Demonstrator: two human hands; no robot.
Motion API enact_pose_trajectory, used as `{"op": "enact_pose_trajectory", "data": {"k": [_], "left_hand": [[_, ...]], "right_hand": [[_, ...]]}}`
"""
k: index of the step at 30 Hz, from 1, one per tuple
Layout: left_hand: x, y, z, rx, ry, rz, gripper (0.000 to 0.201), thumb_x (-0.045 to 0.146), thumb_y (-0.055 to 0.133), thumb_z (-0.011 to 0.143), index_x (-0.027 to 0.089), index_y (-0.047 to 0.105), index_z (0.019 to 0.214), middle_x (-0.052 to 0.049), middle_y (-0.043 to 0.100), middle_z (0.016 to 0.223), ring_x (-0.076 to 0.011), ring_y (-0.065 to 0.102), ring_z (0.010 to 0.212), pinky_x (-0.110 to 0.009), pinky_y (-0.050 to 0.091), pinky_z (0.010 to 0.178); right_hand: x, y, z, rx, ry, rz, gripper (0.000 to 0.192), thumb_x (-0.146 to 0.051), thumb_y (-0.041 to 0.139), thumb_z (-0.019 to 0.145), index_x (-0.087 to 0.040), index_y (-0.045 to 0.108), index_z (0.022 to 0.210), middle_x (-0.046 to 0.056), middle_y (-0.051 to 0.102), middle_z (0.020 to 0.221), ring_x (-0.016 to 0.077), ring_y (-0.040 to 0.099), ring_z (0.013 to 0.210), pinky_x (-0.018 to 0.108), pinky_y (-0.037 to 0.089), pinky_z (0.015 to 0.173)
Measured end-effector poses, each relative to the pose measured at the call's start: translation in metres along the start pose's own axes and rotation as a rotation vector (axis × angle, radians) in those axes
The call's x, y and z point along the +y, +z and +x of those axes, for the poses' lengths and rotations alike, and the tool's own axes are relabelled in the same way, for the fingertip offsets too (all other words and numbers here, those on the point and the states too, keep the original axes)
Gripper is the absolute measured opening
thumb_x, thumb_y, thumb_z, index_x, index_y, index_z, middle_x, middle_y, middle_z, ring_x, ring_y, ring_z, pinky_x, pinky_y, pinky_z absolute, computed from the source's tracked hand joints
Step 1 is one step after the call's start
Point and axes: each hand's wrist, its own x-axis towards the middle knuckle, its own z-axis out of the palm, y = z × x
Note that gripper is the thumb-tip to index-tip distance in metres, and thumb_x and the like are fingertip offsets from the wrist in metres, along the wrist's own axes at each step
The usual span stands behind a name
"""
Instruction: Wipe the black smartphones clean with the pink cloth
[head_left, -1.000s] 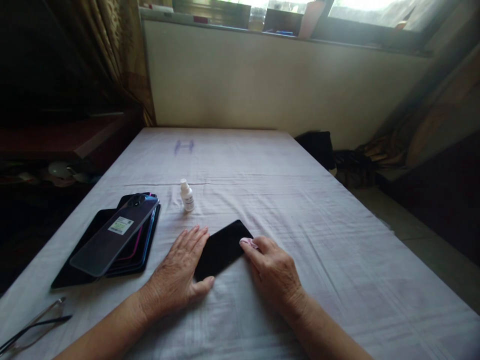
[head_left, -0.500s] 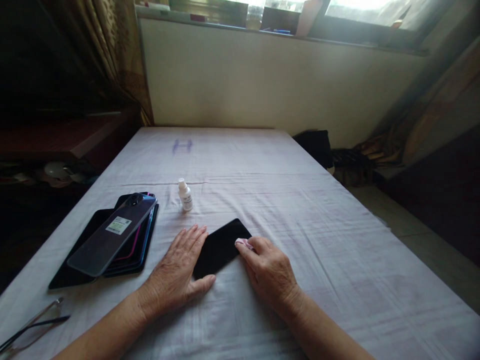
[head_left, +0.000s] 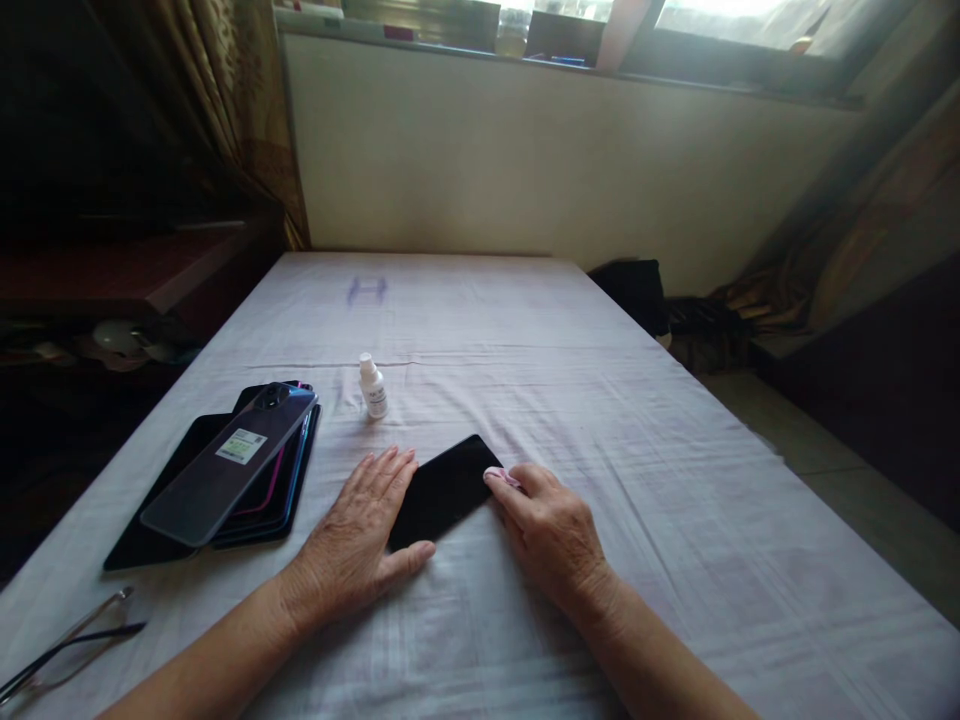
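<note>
Two bare hands are busy with one dark phone [head_left: 446, 490], which lies flat between them on a pale sheet [head_left: 675, 500]. The left hand [head_left: 349, 540] rests over its left end, fingers stretched out and loosely together, thumb extended by the near edge; it closes on nothing and seems only to steady. The right hand [head_left: 555, 530] pinches a small pink-and-white cloth [head_left: 502, 478] between thumb and fingers at the phone's right end. How much cloth is tucked out of sight inside that hand, I cannot tell.

Over the last half second the cloth has slid slightly outward and away from the wearer, toward the right corner, while the left hand and the dark phone have stayed put. I take that as a short rubbing stroke at that end, with the other hand keeping the phone from skidding.

Its long axis runs on a slant, from beneath the left hand out to the far right. The glossy black face is up; which end is its top does not show.

Beyond the left hand stands a white bottle [head_left: 374, 393], upright; farther left lies a pile of phones [head_left: 202, 490].
</note>
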Motion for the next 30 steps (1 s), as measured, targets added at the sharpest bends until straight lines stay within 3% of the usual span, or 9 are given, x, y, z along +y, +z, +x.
{"op": "enact_pose_trajectory", "data": {"k": [4, 11, 18, 26, 30], "left_hand": [[0.002, -0.001, 0.000, -0.011, -0.021, -0.014, 0.080, 0.052, 0.054, 0.091, 0.012, 0.026, 0.154, -0.018, 0.037, 0.157, -0.0333, 0.031, 0.146, -0.052, 0.027, 0.119], [0.003, -0.001, 0.001, 0.002, -0.028, -0.040, 0.079, 0.049, 0.056, 0.089, 0.013, 0.026, 0.154, -0.017, 0.038, 0.156, -0.0341, 0.031, 0.146, -0.052, 0.026, 0.119], [0.003, -0.001, 0.001, -0.008, -0.023, -0.025, 0.079, 0.048, 0.057, 0.088, 0.010, 0.029, 0.152, -0.019, 0.038, 0.156, -0.0341, 0.032, 0.146, -0.052, 0.028, 0.119], [0.003, -0.002, 0.002, -0.008, -0.027, -0.023, 0.078, 0.050, 0.056, 0.089, 0.010, 0.031, 0.151, -0.019, 0.038, 0.156, -0.0342, 0.031, 0.146, -0.053, 0.027, 0.119], [0.003, -0.002, 0.002, -0.020, -0.026, -0.027, 0.078, 0.049, 0.056, 0.089, 0.008, 0.032, 0.150, -0.020, 0.038, 0.156, -0.0347, 0.031, 0.146, -0.052, 0.028, 0.119]], "right_hand": [[-0.010, 0.000, 0.001, -0.023, -0.049, 0.043, 0.027, -0.013, 0.055, 0.094, -0.019, 0.070, 0.116, 0.008, 0.069, 0.094, 0.0169, 0.063, 0.086, 0.024, 0.049, 0.076], [0.005, -0.004, 0.000, -0.040, 0.068, -0.033, 0.030, -0.010, 0.055, 0.092, -0.021, 0.071, 0.115, 0.008, 0.069, 0.093, 0.0178, 0.064, 0.083, 0.025, 0.050, 0.072], [-0.014, -0.001, 0.001, -0.037, -0.051, 0.060, 0.027, -0.014, 0.052, 0.096, -0.018, 0.070, 0.116, 0.008, 0.068, 0.093, 0.0172, 0.063, 0.084, 0.024, 0.050, 0.075], [0.003, -0.004, 0.001, -0.044, 0.063, -0.030, 0.030, -0.012, 0.051, 0.095, -0.021, 0.070, 0.116, 0.008, 0.069, 0.092, 0.0173, 0.063, 0.083, 0.024, 0.049, 0.072], [-0.007, -0.002, 0.000, -0.028, -0.009, 0.008, 0.029, -0.013, 0.049, 0.097, -0.018, 0.070, 0.116, 0.008, 0.069, 0.092, 0.0170, 0.063, 0.084, 0.024, 0.050, 0.074]]}}
